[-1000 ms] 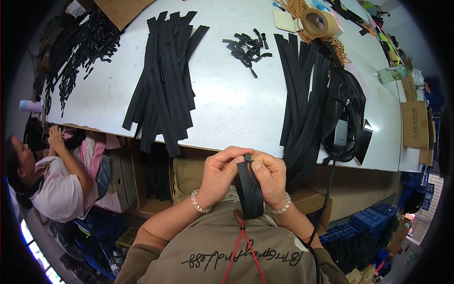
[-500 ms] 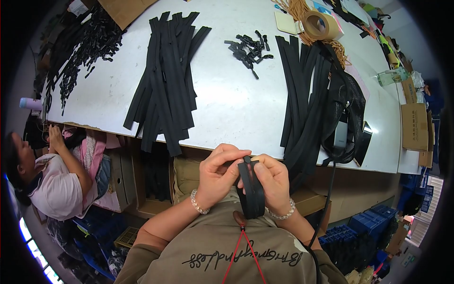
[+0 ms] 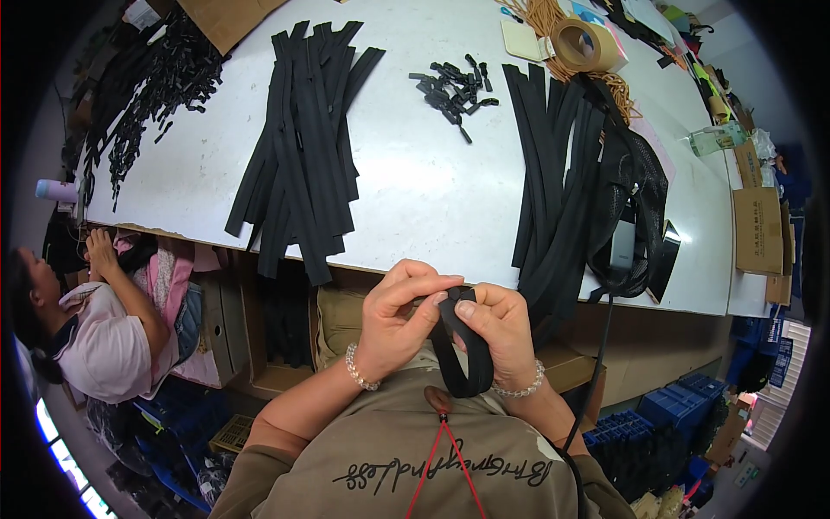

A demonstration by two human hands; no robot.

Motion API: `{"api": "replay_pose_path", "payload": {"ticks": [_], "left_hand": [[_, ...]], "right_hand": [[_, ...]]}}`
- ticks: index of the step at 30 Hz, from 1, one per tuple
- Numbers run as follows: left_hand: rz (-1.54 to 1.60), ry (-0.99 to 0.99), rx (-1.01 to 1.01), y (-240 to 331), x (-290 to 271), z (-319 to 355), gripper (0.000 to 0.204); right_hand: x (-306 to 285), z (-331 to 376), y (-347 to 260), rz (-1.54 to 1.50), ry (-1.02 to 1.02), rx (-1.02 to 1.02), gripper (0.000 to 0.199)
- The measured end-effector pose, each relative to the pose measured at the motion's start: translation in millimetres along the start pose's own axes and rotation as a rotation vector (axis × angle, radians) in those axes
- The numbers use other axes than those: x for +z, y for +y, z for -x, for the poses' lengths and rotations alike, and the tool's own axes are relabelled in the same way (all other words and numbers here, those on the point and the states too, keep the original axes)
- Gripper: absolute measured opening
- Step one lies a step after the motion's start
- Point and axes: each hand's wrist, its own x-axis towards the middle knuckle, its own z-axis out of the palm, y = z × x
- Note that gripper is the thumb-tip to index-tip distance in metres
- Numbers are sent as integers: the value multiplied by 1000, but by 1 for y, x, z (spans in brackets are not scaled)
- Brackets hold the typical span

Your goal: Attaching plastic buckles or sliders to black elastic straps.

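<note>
In front of my chest a black zipper (image 3: 468,379) is bent into a hanging loop. My right hand (image 3: 500,327) pinches its upper end between thumb and fingers. My left hand (image 3: 400,313) is closed at the top of the loop, its thumb and forefinger on a small black piece that looks like a zipper slider (image 3: 454,295); the fingertips partly cover it. Beyond my hands, more black zippers lie in a bundle (image 3: 307,147) on the white table (image 3: 415,199). A small heap of black zipper sliders (image 3: 454,91) lies to the right of that bundle.
At the right are another zipper bundle (image 3: 540,164), a black mesh bag (image 3: 635,182) and a tape roll (image 3: 581,46). A large pile of black sliders (image 3: 177,82) covers the far left. Another person (image 3: 112,320) sits at the left. A black cable (image 3: 596,381) hangs beside my right arm.
The zipper loop has turned and narrowed between my hands, and its upper end has tilted. My right thumb has shifted slightly left and down over it. My left hand stays nearly in place.
</note>
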Motion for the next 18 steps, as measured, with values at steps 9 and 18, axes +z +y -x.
{"api": "replay_pose_path", "payload": {"ticks": [9, 18], "left_hand": [[-136, 53, 65, 1, -3, -1, 26], [-200, 13, 68, 2, -6, -1, 30]], "right_hand": [[3, -1, 1, -20, -6, 49, 14], [-2, -4, 3, -29, -42, 71, 16]]}}
